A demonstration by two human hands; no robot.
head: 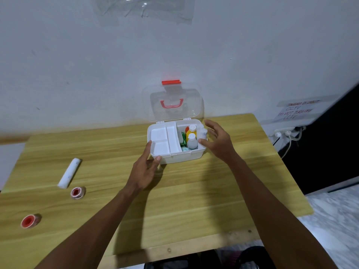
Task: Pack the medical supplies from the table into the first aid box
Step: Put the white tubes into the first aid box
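Tray (160,138) bare; bottles (192,141) crowd right compartment — lid (191,105) upright

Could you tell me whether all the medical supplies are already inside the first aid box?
No, the white bandage roll, the farther tape roll and the nearer tape roll lie on the table, outside the first aid box.

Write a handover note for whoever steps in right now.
Left grip: open, at the front left corner of the box.
Right grip: open, beside its right wall, holding nothing.
Done: lid up; bottles stand in the right compartment.
Left: white roll and two red tape rolls lie on the table, far left.
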